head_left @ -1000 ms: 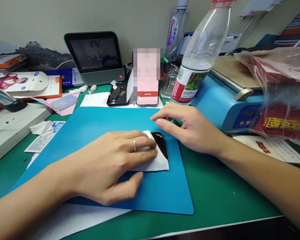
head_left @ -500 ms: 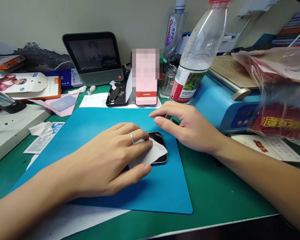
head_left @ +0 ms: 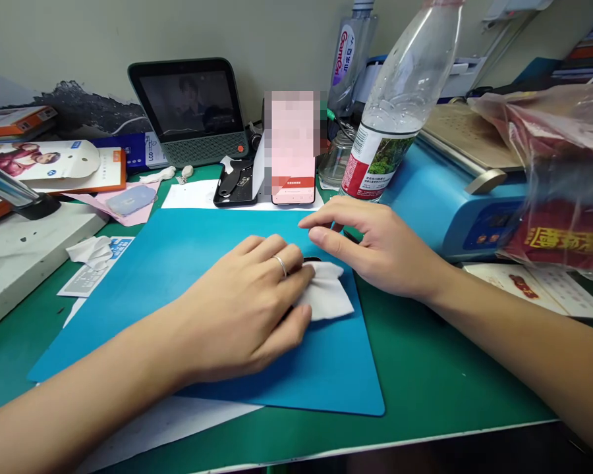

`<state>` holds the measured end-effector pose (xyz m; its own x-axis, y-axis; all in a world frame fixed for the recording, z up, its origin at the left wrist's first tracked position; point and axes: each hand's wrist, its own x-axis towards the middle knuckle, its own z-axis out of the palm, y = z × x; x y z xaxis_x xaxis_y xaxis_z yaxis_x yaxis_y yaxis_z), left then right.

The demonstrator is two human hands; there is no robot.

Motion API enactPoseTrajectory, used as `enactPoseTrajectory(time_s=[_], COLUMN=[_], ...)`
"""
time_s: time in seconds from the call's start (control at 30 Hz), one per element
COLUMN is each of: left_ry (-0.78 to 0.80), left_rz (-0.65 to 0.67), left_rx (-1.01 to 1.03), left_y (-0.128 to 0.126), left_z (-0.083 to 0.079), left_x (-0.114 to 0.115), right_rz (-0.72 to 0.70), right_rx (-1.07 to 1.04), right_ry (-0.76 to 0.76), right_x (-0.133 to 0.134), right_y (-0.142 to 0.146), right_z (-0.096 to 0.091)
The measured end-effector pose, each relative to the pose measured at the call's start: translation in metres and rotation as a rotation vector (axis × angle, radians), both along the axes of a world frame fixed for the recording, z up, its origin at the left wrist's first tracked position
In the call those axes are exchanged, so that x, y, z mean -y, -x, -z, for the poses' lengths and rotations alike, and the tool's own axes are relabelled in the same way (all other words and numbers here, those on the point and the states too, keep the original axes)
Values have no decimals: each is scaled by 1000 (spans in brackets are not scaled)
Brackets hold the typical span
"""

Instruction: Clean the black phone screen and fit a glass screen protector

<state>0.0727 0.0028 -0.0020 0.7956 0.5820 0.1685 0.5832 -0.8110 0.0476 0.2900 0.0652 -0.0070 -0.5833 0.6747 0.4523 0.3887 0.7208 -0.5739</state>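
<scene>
My left hand (head_left: 250, 306) lies palm down on a blue mat (head_left: 188, 263), fingers pressed on a white cloth (head_left: 329, 297). The cloth covers nearly all of a black phone (head_left: 310, 259); only a sliver of its top edge shows. A ring sits on one finger. My right hand (head_left: 375, 247) rests at the mat's right edge, fingers curled together, fingertips just above the phone's top end. Whether they touch the phone is unclear.
A pink-screened phone (head_left: 293, 178) stands behind the mat beside a black phone (head_left: 234, 184) lying flat. A smart display (head_left: 190, 108), a plastic bottle (head_left: 400, 112), a blue machine (head_left: 449, 197), a plastic bag (head_left: 563, 171) and a crumpled tissue (head_left: 91, 251) ring the green table (head_left: 449, 375).
My left hand slid the cloth to the right and up over the phone, so the dark screen that showed before is now nearly covered. My right hand stayed in place.
</scene>
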Motion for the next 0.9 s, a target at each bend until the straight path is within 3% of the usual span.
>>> enactPoseTrajectory(time_s=[0.1, 0.27, 0.4, 0.6, 0.9], left_ry=[49, 92, 174, 139, 117], left_rz=[24, -63, -15, -17, -26], left_rx=[20, 41, 35, -5, 32], left_y=[0, 3, 16, 25, 18], left_z=[-1, 1, -5, -13, -5], left_x=[3, -2, -6, -10, -11], right_rz=[-2, -8, -10, -2, -16], right_rx=[-7, 4, 7, 17, 17], right_ry=[2, 7, 14, 21, 19], right_x=[0, 1, 0, 1, -1], right_y=[1, 3, 1, 1, 1], right_z=[0, 1, 1, 0, 2])
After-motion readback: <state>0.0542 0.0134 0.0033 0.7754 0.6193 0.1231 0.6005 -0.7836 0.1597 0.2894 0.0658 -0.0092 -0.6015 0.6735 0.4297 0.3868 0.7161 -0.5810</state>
